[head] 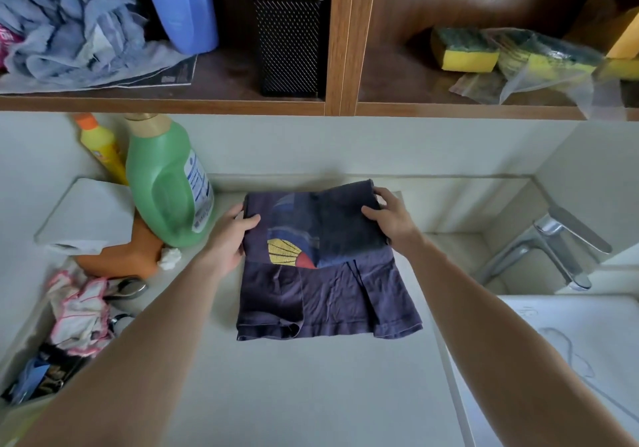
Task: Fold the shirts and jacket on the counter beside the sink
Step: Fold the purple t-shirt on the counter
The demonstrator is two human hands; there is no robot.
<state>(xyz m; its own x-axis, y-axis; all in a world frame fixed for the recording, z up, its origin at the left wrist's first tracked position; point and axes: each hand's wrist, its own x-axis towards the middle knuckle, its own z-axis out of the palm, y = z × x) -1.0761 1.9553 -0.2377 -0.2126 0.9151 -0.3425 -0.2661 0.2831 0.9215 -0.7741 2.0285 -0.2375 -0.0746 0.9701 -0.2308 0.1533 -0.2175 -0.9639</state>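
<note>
A dark purple shirt with a yellow, red and blue print lies on the pale counter, partly folded, its far part doubled over toward me. My left hand grips the left edge of the folded part, thumb on top. My right hand holds the right side of the fold, fingers curled over its far corner. The shirt's lower hem lies flat nearer to me.
A green detergent bottle, a yellow bottle, an orange object and a white box stand at left. A pink-and-white cloth lies lower left. The sink and tap are at right. Shelves above hold grey cloth and sponges.
</note>
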